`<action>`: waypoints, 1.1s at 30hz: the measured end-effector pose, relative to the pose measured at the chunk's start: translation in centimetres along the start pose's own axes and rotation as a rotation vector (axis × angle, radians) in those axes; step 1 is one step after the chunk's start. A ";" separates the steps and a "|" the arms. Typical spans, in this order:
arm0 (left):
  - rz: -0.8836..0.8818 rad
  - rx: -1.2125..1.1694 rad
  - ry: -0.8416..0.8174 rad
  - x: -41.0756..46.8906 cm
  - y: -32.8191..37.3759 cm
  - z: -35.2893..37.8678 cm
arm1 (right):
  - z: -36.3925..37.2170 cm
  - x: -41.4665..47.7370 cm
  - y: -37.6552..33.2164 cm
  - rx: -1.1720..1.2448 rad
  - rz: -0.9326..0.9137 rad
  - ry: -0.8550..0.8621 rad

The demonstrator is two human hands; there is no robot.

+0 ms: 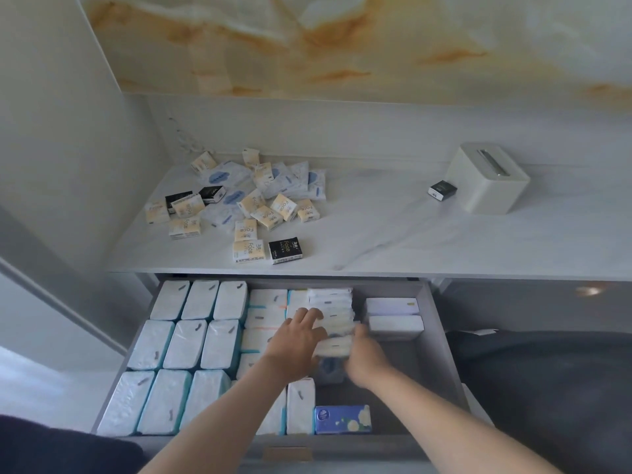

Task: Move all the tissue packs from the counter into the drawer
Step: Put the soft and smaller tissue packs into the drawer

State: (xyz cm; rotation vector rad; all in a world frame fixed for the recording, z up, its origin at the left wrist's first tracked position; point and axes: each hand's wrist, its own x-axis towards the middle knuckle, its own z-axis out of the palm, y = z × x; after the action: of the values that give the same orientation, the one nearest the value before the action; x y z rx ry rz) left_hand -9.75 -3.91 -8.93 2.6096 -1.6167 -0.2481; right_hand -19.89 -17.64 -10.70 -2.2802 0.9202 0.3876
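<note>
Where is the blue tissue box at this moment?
In the head view, the blue tissue box lies inside the open drawer, at its front edge, right of the white packs.

It looked to me like a home: a built-in pale marble worktop under a veined stone wall panel, a tissue box standing on it, and a drawer below stocked with household tissue packs.

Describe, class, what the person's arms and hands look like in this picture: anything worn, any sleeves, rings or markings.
Both forearms are bare from the bottom edge of the picture up to the wrists, with no sleeves showing. The left hand and right hand wear no gloves, and no watch, bracelet or ring is visible. No markings can be made out.
</note>
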 end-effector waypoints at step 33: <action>-0.152 -0.262 0.118 4.5 -3.4 -12.2 | -9.9 0.0 -8.2 -0.019 -0.313 0.301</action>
State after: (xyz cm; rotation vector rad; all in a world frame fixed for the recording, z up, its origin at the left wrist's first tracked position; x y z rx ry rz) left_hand -2.71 -6.82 2.12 2.4952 -1.2577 -0.2857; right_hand -13.80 -19.66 0.48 -2.4911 0.6818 -0.0858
